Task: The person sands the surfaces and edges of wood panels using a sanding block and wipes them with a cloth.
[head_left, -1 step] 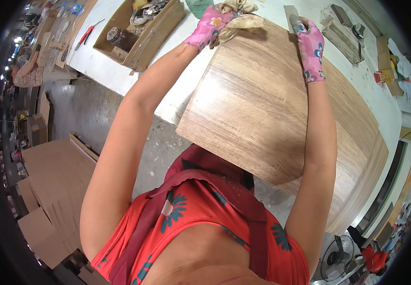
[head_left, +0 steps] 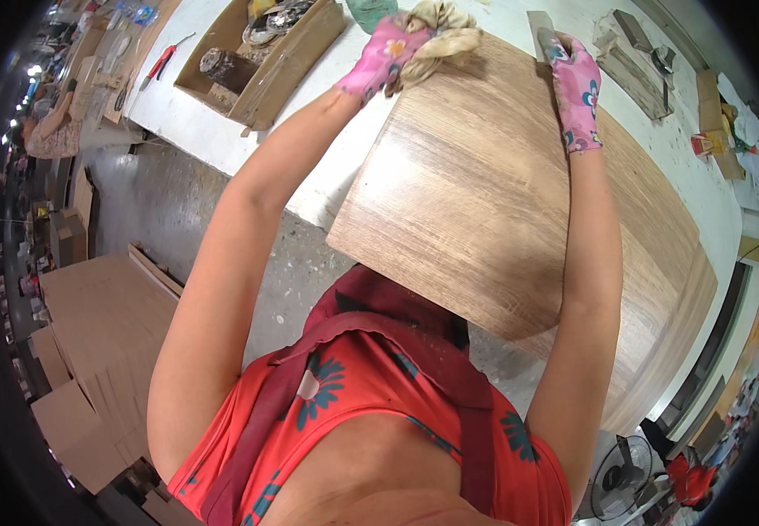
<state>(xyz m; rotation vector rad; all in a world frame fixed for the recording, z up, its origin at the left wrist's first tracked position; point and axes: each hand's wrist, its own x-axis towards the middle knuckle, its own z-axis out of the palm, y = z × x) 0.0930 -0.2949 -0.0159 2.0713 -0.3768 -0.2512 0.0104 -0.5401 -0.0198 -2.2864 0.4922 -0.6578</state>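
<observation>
My left hand (head_left: 386,58), in a pink flowered glove, is closed on a bunched, stained cream rag (head_left: 443,42). The rag touches the far left part of a brown wood-grain panel (head_left: 463,184), whose near corner juts past the table edge toward me. My right hand (head_left: 578,92), in a matching glove, is closed on a putty knife (head_left: 541,31) near the panel's far edge. The knife's flat grey blade points away from me, and its handle is hidden in my fingers. More wood-grain surface (head_left: 651,228) shows right of my right forearm.
On the white table (head_left: 314,167), a wooden tray (head_left: 261,110) holds a dark jar and metal pieces. Red-handled pliers (head_left: 162,63) lie left of it, a worn block (head_left: 634,74) at far right. Cardboard (head_left: 103,316) stands lower left, a fan (head_left: 620,478) lower right. Another person's arm (head_left: 60,114) is far left.
The rag is bunched higher and rounder around my left fingers, and its loose flap has drawn in from the right. My right hand and the panel look the same.
</observation>
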